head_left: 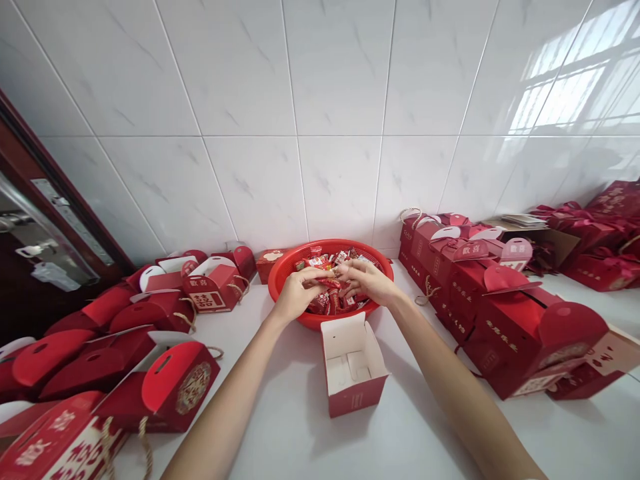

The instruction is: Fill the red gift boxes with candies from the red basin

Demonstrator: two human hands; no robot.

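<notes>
Both of my hands are over a red plastic basket full of wrapped candies. My left hand is closed, its thumb and fingers pinching a red-wrapped candy. Opposite it, my right hand has its fingers bent and closed at the tips, close to the left fingertips; what they grip is too small to make out. In front of the basket stands an open red gift box with a white inside, its flaps up and no candies visible in it.
Red gift boxes with rope handles crowd the left side. More stacked boxes line the right, with ribboned red ones farther off. A small red box sits behind the basket against the tiled wall. A door stands at far left.
</notes>
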